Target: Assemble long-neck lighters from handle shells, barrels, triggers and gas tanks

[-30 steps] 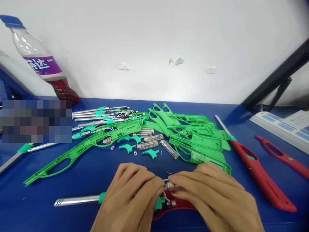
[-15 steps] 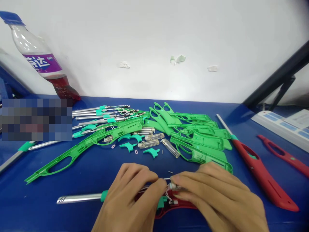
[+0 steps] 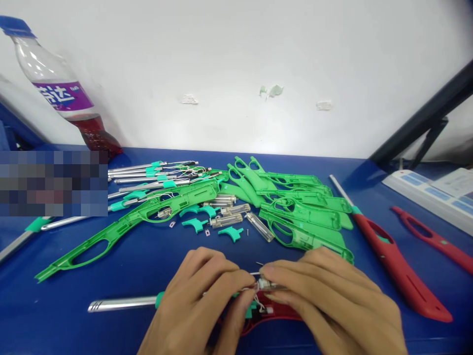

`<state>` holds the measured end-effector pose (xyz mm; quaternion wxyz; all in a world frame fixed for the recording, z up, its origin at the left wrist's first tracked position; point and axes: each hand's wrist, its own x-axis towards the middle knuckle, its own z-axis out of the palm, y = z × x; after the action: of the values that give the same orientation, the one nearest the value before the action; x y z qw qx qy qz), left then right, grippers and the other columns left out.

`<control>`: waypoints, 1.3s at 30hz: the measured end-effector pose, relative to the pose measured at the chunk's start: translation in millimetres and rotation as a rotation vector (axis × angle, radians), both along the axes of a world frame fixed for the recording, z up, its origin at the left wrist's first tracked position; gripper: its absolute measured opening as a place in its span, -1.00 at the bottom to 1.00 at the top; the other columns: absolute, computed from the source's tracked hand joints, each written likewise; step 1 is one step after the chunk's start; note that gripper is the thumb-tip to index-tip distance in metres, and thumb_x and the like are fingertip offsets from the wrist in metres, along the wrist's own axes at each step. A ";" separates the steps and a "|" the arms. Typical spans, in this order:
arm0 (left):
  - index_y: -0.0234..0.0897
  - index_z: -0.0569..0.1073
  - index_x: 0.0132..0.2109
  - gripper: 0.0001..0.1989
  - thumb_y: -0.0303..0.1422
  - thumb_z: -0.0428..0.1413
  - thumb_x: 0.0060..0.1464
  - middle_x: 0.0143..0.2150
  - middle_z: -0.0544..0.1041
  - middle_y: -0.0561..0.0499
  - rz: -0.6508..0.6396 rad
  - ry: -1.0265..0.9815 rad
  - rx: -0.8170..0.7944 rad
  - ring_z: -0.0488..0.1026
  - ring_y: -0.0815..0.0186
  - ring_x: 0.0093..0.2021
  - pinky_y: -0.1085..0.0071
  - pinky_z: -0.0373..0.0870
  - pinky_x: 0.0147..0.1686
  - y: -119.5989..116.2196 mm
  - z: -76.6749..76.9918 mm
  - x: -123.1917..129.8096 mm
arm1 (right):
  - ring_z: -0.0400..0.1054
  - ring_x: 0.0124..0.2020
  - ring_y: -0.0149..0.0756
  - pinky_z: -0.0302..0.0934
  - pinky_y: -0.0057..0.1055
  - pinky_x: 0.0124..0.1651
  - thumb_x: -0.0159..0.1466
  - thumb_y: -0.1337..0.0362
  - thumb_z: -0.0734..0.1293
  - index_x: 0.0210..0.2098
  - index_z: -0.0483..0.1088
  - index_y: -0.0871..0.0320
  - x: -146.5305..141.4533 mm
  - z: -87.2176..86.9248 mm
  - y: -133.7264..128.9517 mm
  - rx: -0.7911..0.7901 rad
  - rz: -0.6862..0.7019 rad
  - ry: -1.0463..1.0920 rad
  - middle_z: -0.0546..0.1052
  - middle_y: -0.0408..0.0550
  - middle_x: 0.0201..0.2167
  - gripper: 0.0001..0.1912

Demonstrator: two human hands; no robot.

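My right hand [image 3: 340, 296] is closed on a clear fuel tank [image 3: 266, 284], its valve end toward my left hand. My left hand [image 3: 195, 301] pinches at that valve end; the thing between its fingertips is too small to make out. Beneath both hands lies an open red lighter shell [image 3: 279, 313] with a teal trigger [image 3: 251, 310] and white wires inside. Its silver barrel [image 3: 121, 304] sticks out to the left. My fingers hide much of the shell. A thin metal piece [image 3: 254, 273] shows just behind the fingertips.
Green lighter shells [image 3: 314, 219], loose fuel tanks [image 3: 260, 227], teal triggers [image 3: 231, 233] and silver barrels [image 3: 148, 185] with wires lie behind my hands. At right are a red lighter [image 3: 399, 266], a red shell half [image 3: 436, 241] and a power strip [image 3: 424, 197]. A drink bottle [image 3: 62, 93] stands back left.
My left thumb and fingertips have shifted at the tank's valve end, and the thumb now sits lower. My right hand keeps its hold on the tank. The view has moved slightly.
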<state>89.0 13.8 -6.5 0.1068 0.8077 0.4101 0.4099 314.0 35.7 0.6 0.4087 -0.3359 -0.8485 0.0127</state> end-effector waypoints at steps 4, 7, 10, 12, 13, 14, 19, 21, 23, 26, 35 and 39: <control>-0.17 0.48 -0.02 -0.79 -0.58 0.17 0.32 -0.15 0.61 0.12 -0.006 -0.002 -0.029 0.46 0.41 -0.15 0.45 0.50 -0.08 2.4 0.7 1.1 | 0.58 -0.24 -0.53 0.36 -0.46 -0.02 0.55 0.34 0.29 -0.03 0.55 0.05 0.4 1.9 0.4 0.022 -0.005 -0.010 0.72 -0.33 -0.15 -0.82; -0.18 0.48 -0.02 -0.77 -0.61 0.15 0.33 -0.15 0.60 0.12 0.003 0.002 -0.016 0.44 0.42 -0.15 0.47 0.48 -0.08 1.9 -1.1 0.3 | 0.57 -0.29 -0.54 0.34 -0.47 -0.04 0.56 0.28 0.30 -0.05 0.55 0.05 -0.6 2.6 0.8 0.027 -0.016 -0.014 0.71 -0.34 -0.21 -0.84; -0.17 0.48 -0.01 -0.79 -0.58 0.15 0.34 -0.15 0.60 0.12 0.025 0.018 -0.008 0.44 0.40 -0.14 0.42 0.46 -0.05 1.1 -2.2 -0.5 | 0.57 -0.28 -0.54 0.31 -0.47 0.01 0.56 0.26 0.29 -0.04 0.54 0.04 -1.6 1.5 0.2 0.026 -0.033 -0.022 0.70 -0.35 -0.22 -0.84; -0.15 0.48 -0.01 -0.79 -0.57 0.15 0.34 -0.15 0.60 0.13 0.047 0.018 -0.002 0.46 0.39 -0.15 0.38 0.43 -0.01 1.0 -2.3 -1.0 | 0.58 -0.26 -0.54 0.27 -0.48 0.09 0.57 0.23 0.27 -0.03 0.52 0.01 -1.7 0.6 -0.6 0.029 -0.049 -0.037 0.70 -0.36 -0.20 -0.84; -0.15 0.48 -0.01 -0.79 -0.57 0.15 0.34 -0.15 0.60 0.14 0.057 0.020 -0.003 0.46 0.39 -0.15 0.37 0.42 0.01 1.0 -2.2 -1.3 | 0.58 -0.25 -0.54 0.25 -0.48 0.11 0.58 0.22 0.27 -0.03 0.51 0.00 -1.6 0.2 -0.9 0.026 -0.051 -0.041 0.70 -0.36 -0.19 -0.84; -0.15 0.47 -0.02 -0.79 -0.57 0.14 0.34 -0.16 0.60 0.15 0.059 0.020 0.002 0.46 0.40 -0.16 0.38 0.41 0.00 1.0 -2.0 -1.6 | 0.57 -0.25 -0.54 0.24 -0.49 0.12 0.57 0.22 0.28 -0.02 0.51 0.00 -1.4 -0.1 -1.2 0.020 -0.051 -0.041 0.69 -0.36 -0.19 -0.85; -0.17 0.46 -0.05 -0.79 -0.60 0.14 0.34 -0.15 0.59 0.16 0.027 0.022 -0.002 0.43 0.44 -0.14 0.48 0.41 -0.04 0.4 -2.3 -3.8 | 0.55 -0.25 -0.54 0.23 -0.48 0.12 0.55 0.26 0.30 0.01 0.52 -0.02 -0.2 -2.2 -1.4 -0.002 -0.054 -0.038 0.67 -0.37 -0.20 -0.85; -0.17 0.46 -0.03 -0.78 -0.61 0.13 0.34 -0.14 0.60 0.15 0.019 0.038 0.001 0.44 0.44 -0.14 0.48 0.42 -0.01 0.4 -2.9 -4.4 | 0.55 -0.26 -0.55 0.24 -0.48 0.11 0.55 0.26 0.31 0.00 0.54 -0.02 0.2 -2.5 -1.1 -0.002 -0.058 -0.040 0.67 -0.38 -0.20 -0.85; -0.18 0.46 -0.02 -0.77 -0.62 0.12 0.34 -0.13 0.60 0.15 0.015 0.048 0.010 0.46 0.43 -0.13 0.47 0.42 0.01 0.7 -3.3 -4.6 | 0.56 -0.26 -0.54 0.24 -0.47 0.11 0.55 0.27 0.30 0.01 0.55 -0.01 0.5 -2.0 -0.8 0.007 -0.049 -0.053 0.68 -0.37 -0.19 -0.83; -0.18 0.46 -0.01 -0.76 -0.63 0.11 0.35 -0.13 0.60 0.14 0.007 0.054 0.005 0.45 0.44 -0.12 0.49 0.43 0.01 0.8 -3.3 -4.5 | 0.58 -0.25 -0.53 0.25 -0.46 0.12 0.57 0.26 0.27 0.01 0.56 0.00 0.2 -0.1 -0.5 0.023 -0.037 -0.076 0.70 -0.36 -0.18 -0.80; -0.23 0.46 -0.06 -0.78 -0.66 0.09 0.33 -0.19 0.60 0.12 -0.005 0.046 0.032 0.41 0.40 -0.17 0.45 0.45 -0.11 -0.3 -3.4 -1.4 | 0.56 -0.28 -0.54 0.28 -0.48 0.04 0.57 0.20 0.30 -0.04 0.55 0.00 -1.9 -2.1 -1.9 -0.029 -0.015 -0.038 0.70 -0.41 -0.20 -0.84; -0.22 0.47 -0.03 -0.76 -0.65 0.10 0.33 -0.17 0.60 0.10 0.011 0.072 0.060 0.41 0.37 -0.15 0.39 0.45 -0.08 1.0 -5.0 -2.0 | 0.51 -0.31 -0.54 0.31 -0.47 -0.05 0.55 0.19 0.33 -0.02 0.54 0.02 -3.0 -2.1 -1.4 -0.072 0.003 -0.027 0.67 -0.39 -0.23 -0.87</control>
<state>87.1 14.8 -11.5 0.0654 0.8224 0.4058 0.3932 311.0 34.2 -1.5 0.3849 -0.3491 -0.8535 0.0391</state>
